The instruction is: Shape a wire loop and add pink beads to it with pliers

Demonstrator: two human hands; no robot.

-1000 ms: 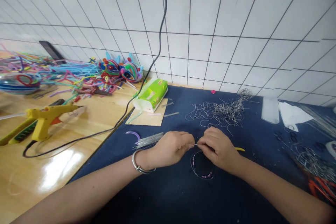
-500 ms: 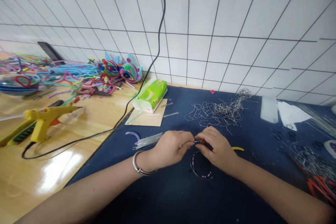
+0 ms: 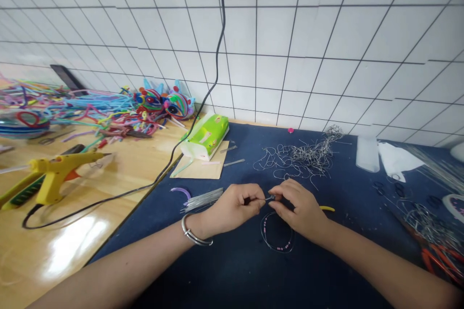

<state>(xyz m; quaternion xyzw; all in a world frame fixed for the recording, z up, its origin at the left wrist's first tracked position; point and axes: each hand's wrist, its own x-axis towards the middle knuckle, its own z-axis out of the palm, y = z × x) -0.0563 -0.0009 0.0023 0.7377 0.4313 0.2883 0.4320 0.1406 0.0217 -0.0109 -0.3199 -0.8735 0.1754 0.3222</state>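
Between my hands is a short piece of thin wire (image 3: pixel 269 198). My left hand (image 3: pixel 237 206) pinches one end between thumb and forefinger. At its other end, a small twisted or coiled bit sits at the fingertips of my right hand (image 3: pixel 297 206), whose thumb and forefinger close around it. Just below the hands is a round wire loop (image 3: pixel 262 237) strung with small pink beads; whether it joins the held wire I cannot tell. A bundle of straight wires (image 3: pixel 203 200) lies beside my left wrist, near a purple curved piece (image 3: pixel 184 191). A yellow handle tip (image 3: pixel 326 208) shows behind my right hand.
A tangle of wire (image 3: pixel 308 154) lies ahead on the dark blue mat (image 3: pixel 224 270). A green tissue pack (image 3: pixel 207 136) rests on brown card (image 3: pixel 213 170). Left are a yellow glue gun (image 3: pixel 60 174), its black cord (image 3: pixel 108 201) and colourful pipe cleaners (image 3: pixel 90 101). Orange-handled tools (image 3: pixel 435 260) lie right.
My fingertips have moved slightly apart, so more of the wire shows between them. The whole view has shifted a little, with things appearing lower and farther left.
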